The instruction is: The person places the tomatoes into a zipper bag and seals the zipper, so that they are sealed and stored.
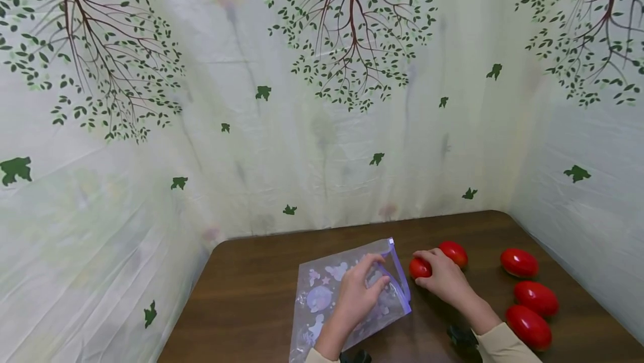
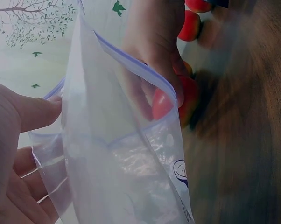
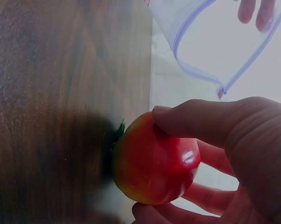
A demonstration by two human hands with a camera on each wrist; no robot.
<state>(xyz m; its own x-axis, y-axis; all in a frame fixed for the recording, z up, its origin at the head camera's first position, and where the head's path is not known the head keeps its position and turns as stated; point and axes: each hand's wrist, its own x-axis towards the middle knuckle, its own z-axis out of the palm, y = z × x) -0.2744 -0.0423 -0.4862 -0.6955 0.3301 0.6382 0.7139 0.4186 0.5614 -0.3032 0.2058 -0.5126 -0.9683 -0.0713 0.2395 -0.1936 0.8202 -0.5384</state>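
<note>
A clear zip bag (image 1: 318, 299) with a purple-edged mouth and pale printed figures lies at the middle of the table. My left hand (image 1: 356, 291) pinches one wall of it near the mouth, thumb on one side of the film and fingers on the other. In the left wrist view, the bag's mouth (image 2: 136, 67) gapes toward my right hand. My right hand (image 1: 445, 280) grips a red tomato (image 3: 154, 161) between thumb and fingers, just right of the bag's mouth. A green stem (image 3: 119, 130) shows on the tomato's side facing the tabletop.
Another red tomato (image 1: 454, 254) sits right behind my right hand. Farther right on the brown wooden table (image 1: 241, 296) are three more, the back one (image 1: 519, 263) apart from the front pair. A pale curtain (image 1: 322, 173) printed with trees hangs behind the table and along both sides.
</note>
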